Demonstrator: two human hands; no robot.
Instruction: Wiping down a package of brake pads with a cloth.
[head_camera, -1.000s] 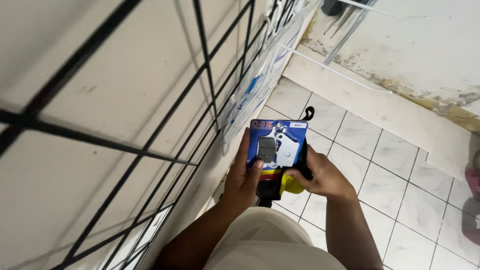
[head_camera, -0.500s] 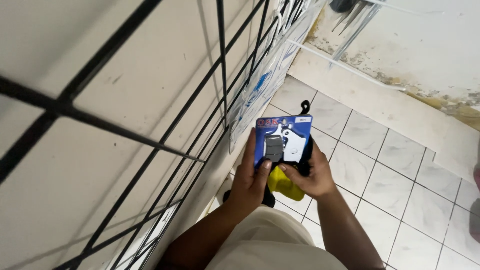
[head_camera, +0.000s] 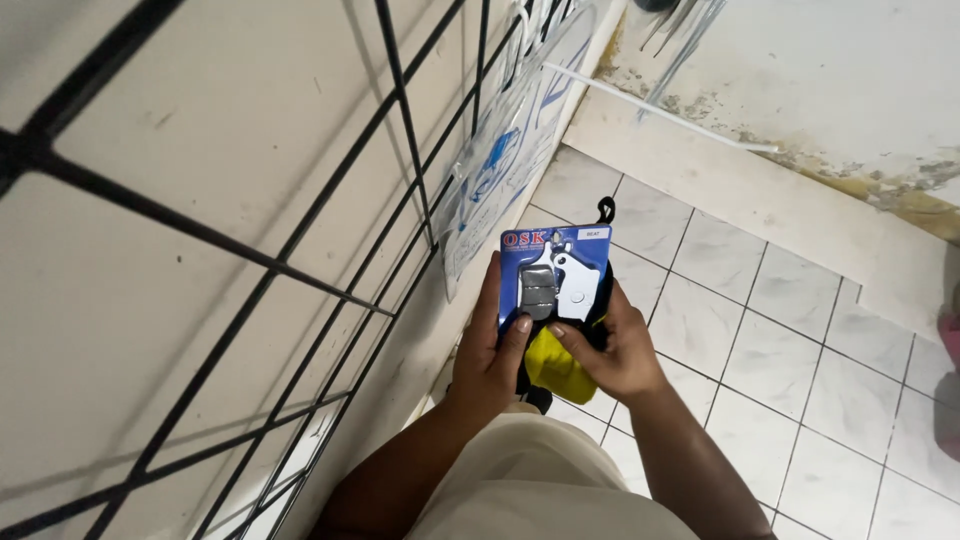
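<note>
Item: blister card (head_camera: 552, 275), held in front of you at waist height, above the tiled floor (head_camera: 760, 330) and just beside the wire grid (head_camera: 400, 150) on the wall to your left.

Handling: judged light overall, though the metal-looking parts under the blister give it some weight low in the middle. The card is stiff enough to stand upright between your hands but will bend if you squeeze it flat-on. The plastic front is likely slick; the card edges give the surer hold. Take it by the side edges or the lower corners, not by the bubble.

Hold now: your left hand (head_camera: 490, 345) clasps the left edge, fingers behind, thumb pressed on the front near the grey part. Your right hand (head_camera: 610, 345) closes round the right lower edge, thumb tip on the front. The same hands also press a yellow and black thing (head_camera: 558, 368) behind and below the card; what it is cannot be told. A black loop (head_camera: 604, 209) shows above the card's top edge.

Look: upright blue rectangle, red band along the top, small white label at the upper right. Inside the clear blister: one white shaped plate and one grey block with grooves, side by side.

Nearby: more packets (head_camera: 500, 170) hang on the grid.
</note>
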